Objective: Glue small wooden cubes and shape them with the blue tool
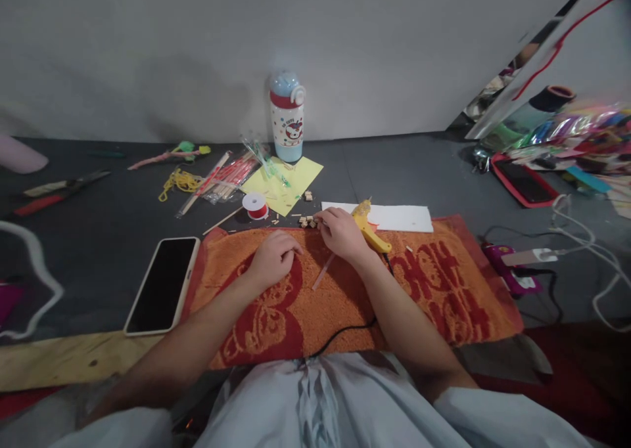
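My left hand (277, 259) rests on the orange and red towel (335, 320), its fingers curled together; whatever they may hold is hidden. Just to the right, my right hand (343, 234) reaches to a small pile of cut wooden stick pieces (306, 222) at the towel's far edge. Its fingertips are pinched at the pile, around a small wooden piece as far as can be seen. A yellow hot glue gun (372, 231) lies beside that hand, its nozzle end over a white sheet (407, 217). A clear glue stick (323, 272) lies on the towel between my forearms.
Behind the hands are a red ribbon spool (255, 206), a yellow paper (300, 175), packaged sticks (231, 177) and a bottle (287, 119). A phone (162, 286) lies left of the towel, pliers (64, 192) farther left. At right are a purple power strip (513, 270) and cables.
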`<state>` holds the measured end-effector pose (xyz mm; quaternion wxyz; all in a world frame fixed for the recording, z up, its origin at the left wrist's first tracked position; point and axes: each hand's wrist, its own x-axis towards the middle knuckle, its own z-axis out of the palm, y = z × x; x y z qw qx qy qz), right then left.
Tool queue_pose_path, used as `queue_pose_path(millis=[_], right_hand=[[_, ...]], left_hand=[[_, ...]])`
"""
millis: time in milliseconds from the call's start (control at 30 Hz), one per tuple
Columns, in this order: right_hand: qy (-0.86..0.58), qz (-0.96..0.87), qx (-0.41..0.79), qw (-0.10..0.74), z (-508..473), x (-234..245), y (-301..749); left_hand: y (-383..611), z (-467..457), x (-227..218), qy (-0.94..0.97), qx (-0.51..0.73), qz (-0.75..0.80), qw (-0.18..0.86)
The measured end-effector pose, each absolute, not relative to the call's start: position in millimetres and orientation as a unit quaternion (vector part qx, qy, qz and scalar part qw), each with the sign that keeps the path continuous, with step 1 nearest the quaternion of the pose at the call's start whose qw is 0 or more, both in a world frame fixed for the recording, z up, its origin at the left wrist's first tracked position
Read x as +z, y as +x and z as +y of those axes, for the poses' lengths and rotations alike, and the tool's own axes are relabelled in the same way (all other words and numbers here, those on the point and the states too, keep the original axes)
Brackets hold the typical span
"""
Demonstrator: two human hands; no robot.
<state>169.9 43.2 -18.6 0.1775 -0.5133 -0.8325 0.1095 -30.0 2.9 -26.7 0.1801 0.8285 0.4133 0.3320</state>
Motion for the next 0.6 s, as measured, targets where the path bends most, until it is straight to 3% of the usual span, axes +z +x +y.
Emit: queue_pose_path(millis=[600], right_hand=[[-0.497, -0.842, 0.096, 0.185, 41.8, -5.1, 178.7]], left_hand=[[-31.1, 4.9, -28.8, 0.831, 0.326, 0.414, 0.179]])
